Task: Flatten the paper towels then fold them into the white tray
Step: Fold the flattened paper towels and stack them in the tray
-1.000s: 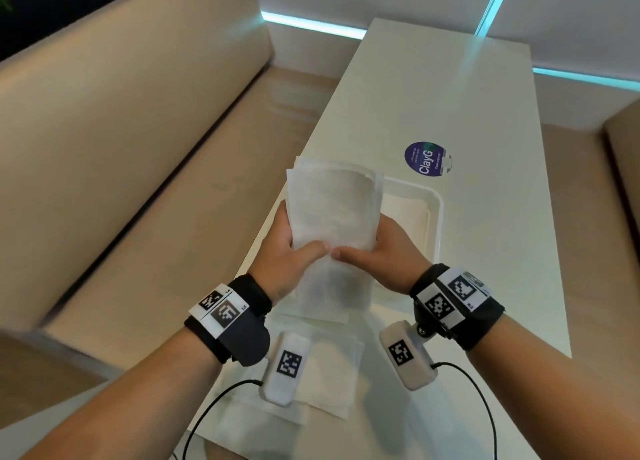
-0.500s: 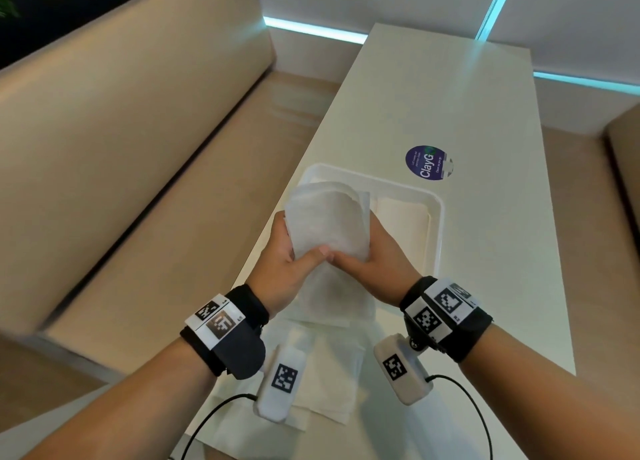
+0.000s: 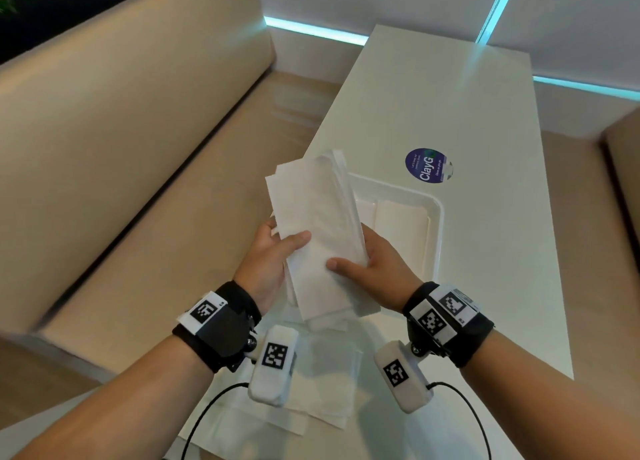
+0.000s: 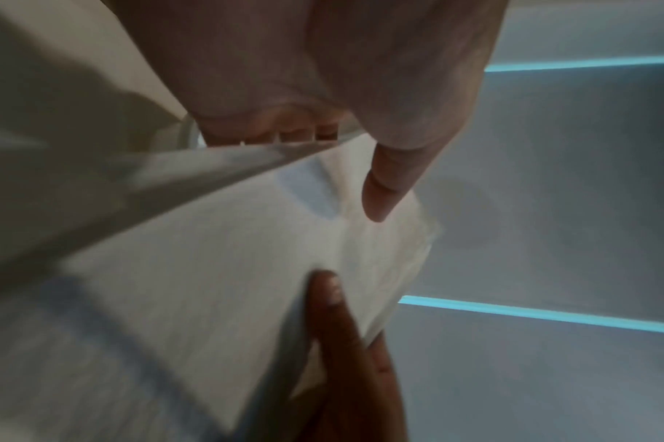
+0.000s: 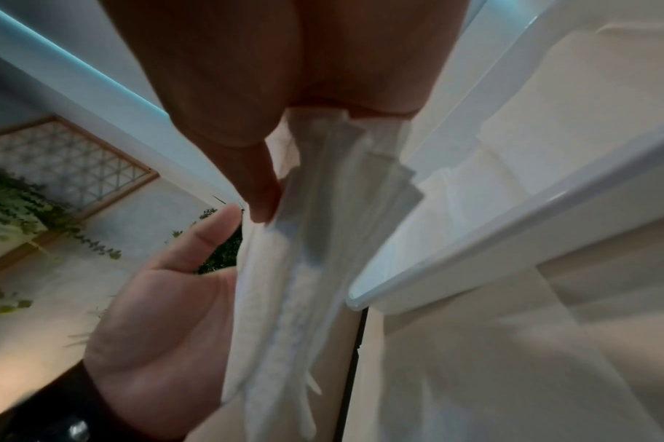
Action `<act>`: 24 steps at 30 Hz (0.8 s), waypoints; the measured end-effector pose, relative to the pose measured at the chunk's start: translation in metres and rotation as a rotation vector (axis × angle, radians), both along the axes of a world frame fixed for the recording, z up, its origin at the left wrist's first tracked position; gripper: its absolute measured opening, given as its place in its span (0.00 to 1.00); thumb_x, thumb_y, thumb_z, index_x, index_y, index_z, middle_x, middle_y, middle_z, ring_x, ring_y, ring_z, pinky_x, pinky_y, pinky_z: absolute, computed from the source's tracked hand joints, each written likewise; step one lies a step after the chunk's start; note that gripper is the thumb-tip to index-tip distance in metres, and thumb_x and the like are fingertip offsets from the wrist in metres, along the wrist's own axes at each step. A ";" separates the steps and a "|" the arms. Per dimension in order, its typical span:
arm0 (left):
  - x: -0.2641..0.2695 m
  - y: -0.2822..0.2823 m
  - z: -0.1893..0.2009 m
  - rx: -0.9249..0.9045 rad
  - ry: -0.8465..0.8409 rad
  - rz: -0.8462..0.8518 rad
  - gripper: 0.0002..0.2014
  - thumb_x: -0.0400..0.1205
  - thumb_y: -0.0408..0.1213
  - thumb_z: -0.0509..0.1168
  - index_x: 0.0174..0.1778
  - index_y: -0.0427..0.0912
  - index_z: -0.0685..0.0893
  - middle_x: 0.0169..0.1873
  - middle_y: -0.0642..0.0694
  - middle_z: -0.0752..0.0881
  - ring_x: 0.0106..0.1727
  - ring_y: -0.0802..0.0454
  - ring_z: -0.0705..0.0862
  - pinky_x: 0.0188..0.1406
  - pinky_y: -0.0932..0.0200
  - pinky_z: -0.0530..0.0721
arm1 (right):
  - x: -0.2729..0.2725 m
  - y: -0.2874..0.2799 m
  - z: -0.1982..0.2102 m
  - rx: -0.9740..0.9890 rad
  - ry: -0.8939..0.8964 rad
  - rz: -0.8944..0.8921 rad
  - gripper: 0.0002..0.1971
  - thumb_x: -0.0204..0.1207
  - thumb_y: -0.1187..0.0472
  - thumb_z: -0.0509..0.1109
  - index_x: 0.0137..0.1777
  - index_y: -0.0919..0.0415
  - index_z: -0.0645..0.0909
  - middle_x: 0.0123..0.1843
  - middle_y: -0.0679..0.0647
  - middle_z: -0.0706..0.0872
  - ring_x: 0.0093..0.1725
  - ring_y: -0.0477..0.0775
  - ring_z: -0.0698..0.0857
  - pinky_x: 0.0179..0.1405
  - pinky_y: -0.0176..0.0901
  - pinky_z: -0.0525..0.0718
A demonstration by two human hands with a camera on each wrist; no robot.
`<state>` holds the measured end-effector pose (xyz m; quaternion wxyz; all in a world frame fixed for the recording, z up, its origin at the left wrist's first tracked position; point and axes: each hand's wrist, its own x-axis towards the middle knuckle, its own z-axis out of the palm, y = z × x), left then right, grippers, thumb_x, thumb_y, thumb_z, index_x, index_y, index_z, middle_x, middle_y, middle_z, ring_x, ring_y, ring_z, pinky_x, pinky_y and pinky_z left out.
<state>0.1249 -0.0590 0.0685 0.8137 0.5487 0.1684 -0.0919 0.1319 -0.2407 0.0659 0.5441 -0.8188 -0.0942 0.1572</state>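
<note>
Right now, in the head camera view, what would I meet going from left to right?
Beige bench → left hand → held paper towels → right hand → white tray → bare white table.

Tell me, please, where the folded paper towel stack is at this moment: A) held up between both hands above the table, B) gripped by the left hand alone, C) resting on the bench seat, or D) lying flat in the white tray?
A: the folded paper towel stack is lifted off the table, with the left hand and right hand each gripping a side, beside the white tray.
</note>
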 end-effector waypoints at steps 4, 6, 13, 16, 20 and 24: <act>-0.009 -0.010 -0.015 0.062 -0.002 -0.112 0.26 0.77 0.43 0.71 0.71 0.52 0.71 0.64 0.47 0.85 0.63 0.49 0.85 0.63 0.44 0.83 | 0.001 -0.002 0.003 0.014 -0.029 -0.023 0.30 0.69 0.46 0.73 0.71 0.47 0.70 0.64 0.42 0.82 0.62 0.41 0.81 0.64 0.47 0.81; -0.012 -0.017 -0.016 0.133 -0.056 -0.177 0.25 0.76 0.47 0.70 0.67 0.62 0.70 0.64 0.53 0.84 0.65 0.56 0.83 0.64 0.50 0.81 | 0.001 -0.001 0.003 0.004 -0.035 -0.010 0.30 0.70 0.47 0.76 0.70 0.46 0.70 0.63 0.41 0.82 0.61 0.39 0.81 0.61 0.44 0.82; -0.006 -0.016 -0.002 0.096 -0.096 -0.121 0.24 0.75 0.46 0.70 0.67 0.51 0.75 0.61 0.49 0.87 0.63 0.48 0.85 0.65 0.42 0.81 | 0.005 -0.011 0.007 0.063 -0.021 -0.087 0.22 0.71 0.51 0.76 0.64 0.43 0.75 0.57 0.40 0.86 0.55 0.38 0.85 0.55 0.38 0.83; -0.001 -0.010 0.005 -0.009 -0.087 -0.104 0.22 0.73 0.38 0.70 0.64 0.41 0.81 0.58 0.40 0.88 0.61 0.41 0.86 0.62 0.43 0.83 | 0.005 -0.014 0.009 0.099 0.047 -0.025 0.20 0.71 0.59 0.78 0.60 0.43 0.78 0.53 0.43 0.88 0.51 0.39 0.87 0.50 0.36 0.85; 0.002 -0.011 0.008 -0.011 -0.067 -0.134 0.15 0.77 0.31 0.71 0.61 0.40 0.83 0.54 0.41 0.90 0.57 0.42 0.88 0.53 0.49 0.88 | 0.002 -0.011 0.011 0.057 0.030 0.051 0.20 0.71 0.53 0.78 0.62 0.46 0.79 0.54 0.42 0.88 0.52 0.39 0.87 0.52 0.38 0.86; 0.000 -0.013 0.001 0.052 -0.034 -0.112 0.14 0.83 0.33 0.65 0.64 0.39 0.82 0.57 0.41 0.89 0.59 0.41 0.87 0.63 0.40 0.83 | 0.004 -0.007 0.008 -0.079 -0.086 -0.120 0.19 0.73 0.44 0.73 0.60 0.48 0.76 0.53 0.40 0.84 0.49 0.40 0.84 0.49 0.40 0.84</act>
